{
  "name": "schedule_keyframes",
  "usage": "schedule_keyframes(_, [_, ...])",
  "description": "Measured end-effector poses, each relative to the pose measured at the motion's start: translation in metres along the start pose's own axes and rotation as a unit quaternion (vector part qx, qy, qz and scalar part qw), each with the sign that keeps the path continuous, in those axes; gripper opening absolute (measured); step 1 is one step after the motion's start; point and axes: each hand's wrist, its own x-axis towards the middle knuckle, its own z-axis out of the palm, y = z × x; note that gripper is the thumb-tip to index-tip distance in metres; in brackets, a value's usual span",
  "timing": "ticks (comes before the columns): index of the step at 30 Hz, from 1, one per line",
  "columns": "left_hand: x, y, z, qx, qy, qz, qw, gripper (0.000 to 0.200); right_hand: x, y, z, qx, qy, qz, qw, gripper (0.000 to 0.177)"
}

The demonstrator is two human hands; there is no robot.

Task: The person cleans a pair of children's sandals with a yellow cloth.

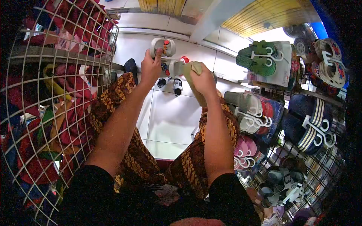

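My left hand (151, 68) is closed on a pair of pale grey sandals (172, 48) with small red and dark figures on them, held up in front of me. The lower sandal of the pair (175, 68) reaches across toward my right hand. An olive-green cloth (193, 80) is bunched in the closed fingers of my right hand (203, 78) and hangs down below it. The cloth's edge overlaps the lower sandal in this view. Black-and-white sandals (177, 86) show on the floor just below.
A wire rack (60, 75) with red fabric goods stands at my left. On the right, a grid rack (320, 162) carries hanging footwear, including green sandals (258, 58) and navy striped slides (307, 122). White floor tiles (169, 128) lie between my knees.
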Motion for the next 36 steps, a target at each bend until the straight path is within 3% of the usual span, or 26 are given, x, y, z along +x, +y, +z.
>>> schedule_keyframes(1, [-0.005,0.005,-0.001,0.016,-0.010,-0.006,1.000,0.058,-0.001,0.001,0.003,-0.039,0.005,-0.013,0.999,0.038])
schedule_keyframes(2, [-0.007,0.005,0.000,0.027,-0.009,-0.004,1.000,0.058,0.002,0.003,0.003,-0.051,-0.055,0.035,0.997,0.040])
schedule_keyframes(5, [-0.008,0.006,0.003,0.050,-0.001,0.005,0.999,0.057,-0.003,-0.013,-0.003,-0.077,-0.042,0.113,0.990,0.043])
schedule_keyframes(10, [-0.017,0.008,0.006,0.075,0.007,0.058,0.995,0.054,-0.007,-0.013,0.011,-0.039,-0.054,0.048,0.997,0.044])
schedule_keyframes(13, [-0.018,0.011,0.008,0.038,0.008,0.052,0.998,0.053,-0.005,-0.015,0.010,-0.071,0.027,0.131,0.988,0.044])
schedule_keyframes(18, [-0.017,0.012,0.007,0.086,0.034,0.081,0.992,0.052,-0.007,-0.010,0.023,-0.087,0.012,0.017,0.996,0.045])
schedule_keyframes(22, [-0.018,0.018,0.005,0.093,0.029,0.058,0.994,0.052,-0.001,-0.011,0.015,-0.115,0.104,0.121,0.980,0.049])
schedule_keyframes(25, [-0.012,0.013,0.002,0.103,0.043,0.039,0.993,0.054,-0.007,-0.019,0.006,0.006,0.081,0.053,0.995,0.048])
schedule_keyframes(26, [-0.011,0.010,0.002,0.104,0.031,0.048,0.993,0.055,-0.009,-0.024,0.006,-0.018,0.042,0.052,0.998,0.046])
schedule_keyframes(28, [-0.012,0.008,0.002,0.108,0.007,0.064,0.992,0.057,-0.008,-0.025,0.008,-0.053,0.055,0.097,0.992,0.045])
schedule_keyframes(33, [-0.002,0.002,0.000,0.055,0.027,-0.019,0.998,0.060,0.009,0.003,-0.007,-0.015,0.197,0.124,0.972,0.042])
schedule_keyframes(36, [0.009,-0.010,0.001,-0.078,0.036,-0.080,0.993,0.060,0.010,0.004,0.001,0.093,0.150,0.089,0.980,0.036])
